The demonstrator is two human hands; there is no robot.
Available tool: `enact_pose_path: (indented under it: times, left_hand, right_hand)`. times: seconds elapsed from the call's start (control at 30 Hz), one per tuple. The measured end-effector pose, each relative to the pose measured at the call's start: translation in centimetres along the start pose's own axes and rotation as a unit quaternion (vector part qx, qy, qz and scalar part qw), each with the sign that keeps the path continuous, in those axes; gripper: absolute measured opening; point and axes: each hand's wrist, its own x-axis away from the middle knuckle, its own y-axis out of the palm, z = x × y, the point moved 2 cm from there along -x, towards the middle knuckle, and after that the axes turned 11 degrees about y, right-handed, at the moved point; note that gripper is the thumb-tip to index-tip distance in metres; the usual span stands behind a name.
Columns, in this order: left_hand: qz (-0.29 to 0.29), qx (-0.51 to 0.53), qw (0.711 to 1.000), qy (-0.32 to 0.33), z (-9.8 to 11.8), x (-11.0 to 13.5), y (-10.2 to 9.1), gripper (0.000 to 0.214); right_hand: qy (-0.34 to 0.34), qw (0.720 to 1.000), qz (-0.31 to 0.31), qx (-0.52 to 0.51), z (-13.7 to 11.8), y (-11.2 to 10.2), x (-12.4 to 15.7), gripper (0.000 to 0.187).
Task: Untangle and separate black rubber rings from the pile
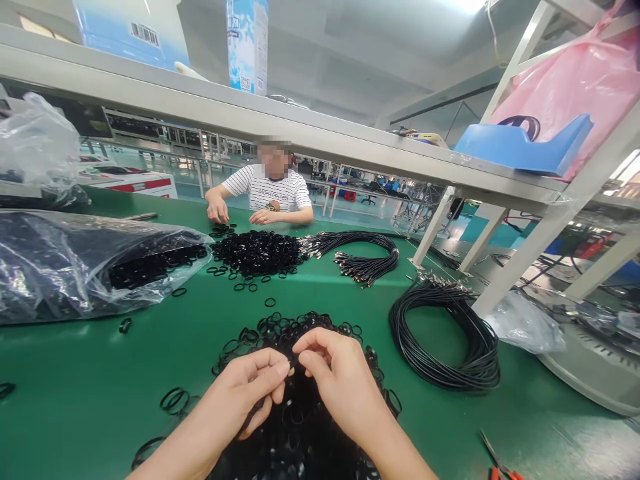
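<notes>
A large heap of thin black rings lies on the green table right below my hands. My left hand is closed above the heap, thumb pressed against the index finger and the other fingers curled. Something dark shows under its curled fingers, too hidden to name. My right hand is bent in a pinch, its fingertips almost meeting those of the left. Whatever lies between its thumb and index finger is too small to make out. A few loose rings lie to the left of my left wrist.
Across the green table a person works at a second ring pile. At left lies a clear plastic bag of black pieces. Coiled black cables and red-handled pliers are at right. A shelf spans overhead.
</notes>
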Motion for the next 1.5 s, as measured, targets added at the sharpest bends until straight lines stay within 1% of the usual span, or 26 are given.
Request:
enact_pose_path:
  times: [0.1,0.17,0.23,0.3,0.33,0.43,0.5,0.57,0.67,0.7,0.77,0.87,0.97,1.07,1.13,1.2,1.27,1.33,1.4,1.5]
  left_hand:
    - [0.022,0.048,0.998,-0.027,0.3,0.3,-0.2,0.038]
    - [0.04,0.078,0.995,-0.054,0.5,0.5,-0.3,0.042]
    - [0.048,0.097,0.992,-0.071,0.6,0.6,-0.4,0.049]
    - [0.049,0.11,0.99,-0.074,0.8,0.7,-0.2,0.051]
    - [0.054,0.116,0.989,-0.076,0.8,0.7,0.0,0.051]
    - [0.085,0.136,0.982,-0.101,0.6,0.8,0.5,0.052]
    - [0.094,0.139,0.979,-0.116,0.4,0.8,0.8,0.053]
    - [0.072,0.113,0.985,-0.111,0.5,0.8,0.8,0.052]
    - [0.017,0.069,0.994,-0.079,0.8,0.7,0.5,0.049]
    - [0.003,0.067,0.995,-0.068,0.9,0.7,0.4,0.047]
    - [-0.01,0.073,0.996,-0.047,0.8,0.5,0.1,0.044]
    - [-0.006,0.051,0.998,-0.032,0.3,0.2,-0.2,0.046]
    - [0.005,0.036,0.998,-0.042,-0.4,-0.3,-0.2,0.055]
    - [0.027,0.048,0.998,-0.011,-0.8,-0.6,-0.3,0.05]
    - [0.055,0.064,0.996,0.005,-0.9,-0.6,-0.6,0.047]
    - [0.083,0.092,0.992,-0.012,-0.7,-0.5,-0.9,0.045]
    - [0.097,0.117,0.988,-0.033,-0.3,-0.4,-1.2,0.041]
    - [0.096,0.121,0.987,-0.05,0.1,-0.3,-1.3,0.04]
    - [0.082,0.104,0.989,-0.06,0.3,-0.3,-1.2,0.042]
    - [0.053,0.063,0.995,-0.059,0.1,-0.2,-0.9,0.045]
  right_hand:
    - [-0.028,0.995,0.023,0.096,-0.2,-0.6,0.2,0.023]
    - [-0.032,0.988,0.02,0.148,-0.3,-0.9,0.4,0.018]
    - [-0.035,0.983,0.03,0.175,-0.6,-1.0,0.6,0.011]
    - [-0.058,0.984,0.035,0.165,-1.1,-0.5,1.0,0.008]
    - [-0.075,0.986,0.026,0.147,-1.3,0.0,1.3,0.007]
    - [-0.125,0.988,-0.044,0.079,-1.8,2.1,1.9,0.013]
    - [-0.137,0.987,-0.063,0.051,-1.7,3.1,2.0,0.02]
    - [-0.109,0.993,-0.044,0.03,-1.4,3.1,1.6,0.023]
    - [-0.025,1.0,0.006,-0.007,-0.5,1.8,0.6,0.018]
    - [-0.005,1.0,0.008,-0.029,-0.2,1.3,0.3,0.016]
    - [0.016,0.996,-0.01,-0.084,0.2,0.7,-0.3,0.013]
    - [0.029,0.987,-0.037,-0.155,0.7,0.8,-0.7,0.01]
    - [0.032,0.987,-0.043,-0.15,0.9,1.6,-0.8,0.006]
    - [0.022,0.99,-0.047,-0.128,0.7,1.9,-0.6,0.018]
    - [0.02,0.99,-0.047,-0.129,0.7,1.6,-0.6,0.024]
    - [0.03,0.988,-0.05,-0.142,0.8,1.4,-0.7,0.027]
    - [0.037,0.983,-0.055,-0.17,1.1,1.4,-0.8,0.027]
    - [0.037,0.976,-0.066,-0.204,1.4,1.7,-1.0,0.026]
    - [0.037,0.973,-0.071,-0.215,1.5,2.0,-1.0,0.023]
    - [0.011,0.982,-0.042,-0.181,1.1,2.2,-0.8,0.02]
